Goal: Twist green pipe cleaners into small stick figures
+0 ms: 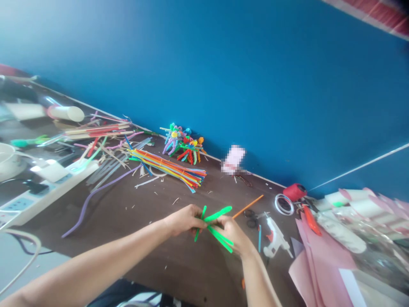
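Observation:
Both hands meet over the dark table, around a bright green pipe cleaner figure [220, 214] with several arms sticking out. My left hand [188, 218] pinches its left end, where a short thin piece crosses upright. My right hand [230, 230] has its fingers closed on the middle, between the upper and lower green arms. The fingertips hide the joint where the arms come together. Just beyond my right hand lies an orange pipe cleaner [249, 206].
Behind the hands lie a bundle of colourful pipe cleaners [169, 166] and finished pipe cleaner figures [185, 143]. On the right are a white glue gun [274, 236], black scissors [251, 218], a tape ring [284, 204] and pink sheets [322, 251]. A power strip [47, 192] stands left.

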`<state>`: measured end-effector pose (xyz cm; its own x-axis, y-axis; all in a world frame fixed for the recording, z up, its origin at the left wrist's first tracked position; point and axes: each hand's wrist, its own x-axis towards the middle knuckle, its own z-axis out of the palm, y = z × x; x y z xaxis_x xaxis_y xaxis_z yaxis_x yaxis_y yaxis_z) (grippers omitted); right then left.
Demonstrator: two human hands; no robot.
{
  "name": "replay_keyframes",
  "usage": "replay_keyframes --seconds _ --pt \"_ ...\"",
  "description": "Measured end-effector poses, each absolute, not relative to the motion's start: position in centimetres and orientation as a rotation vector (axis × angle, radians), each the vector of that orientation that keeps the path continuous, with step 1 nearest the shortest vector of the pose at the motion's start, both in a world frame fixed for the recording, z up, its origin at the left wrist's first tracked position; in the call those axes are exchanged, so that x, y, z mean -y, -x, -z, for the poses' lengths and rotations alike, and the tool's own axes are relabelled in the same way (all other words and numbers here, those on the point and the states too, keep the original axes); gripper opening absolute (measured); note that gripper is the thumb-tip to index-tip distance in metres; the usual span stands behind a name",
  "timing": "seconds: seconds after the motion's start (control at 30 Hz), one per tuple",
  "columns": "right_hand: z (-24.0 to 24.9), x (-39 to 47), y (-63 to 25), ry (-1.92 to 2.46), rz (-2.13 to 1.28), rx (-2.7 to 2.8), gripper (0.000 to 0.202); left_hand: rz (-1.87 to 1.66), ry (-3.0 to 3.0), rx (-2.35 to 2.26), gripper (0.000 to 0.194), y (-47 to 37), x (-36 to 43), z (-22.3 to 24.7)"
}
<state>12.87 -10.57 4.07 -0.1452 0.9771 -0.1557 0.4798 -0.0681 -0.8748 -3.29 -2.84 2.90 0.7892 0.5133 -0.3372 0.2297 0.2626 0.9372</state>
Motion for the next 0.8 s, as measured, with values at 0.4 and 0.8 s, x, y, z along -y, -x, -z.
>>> replay_keyframes --seconds 0.4,0.8 --pt "-5.4 11.0 -10.6 1.918 -0.630 1.786 0.026 -0.458 -1.858 -1.028 0.013 2.8 3.4 -0.9" --pt "-3.3 12.7 -9.2 1.915 -0.186 1.826 0.031 -0.381 -0.710 -0.865 0.015 2.4 2.7 -1.0"
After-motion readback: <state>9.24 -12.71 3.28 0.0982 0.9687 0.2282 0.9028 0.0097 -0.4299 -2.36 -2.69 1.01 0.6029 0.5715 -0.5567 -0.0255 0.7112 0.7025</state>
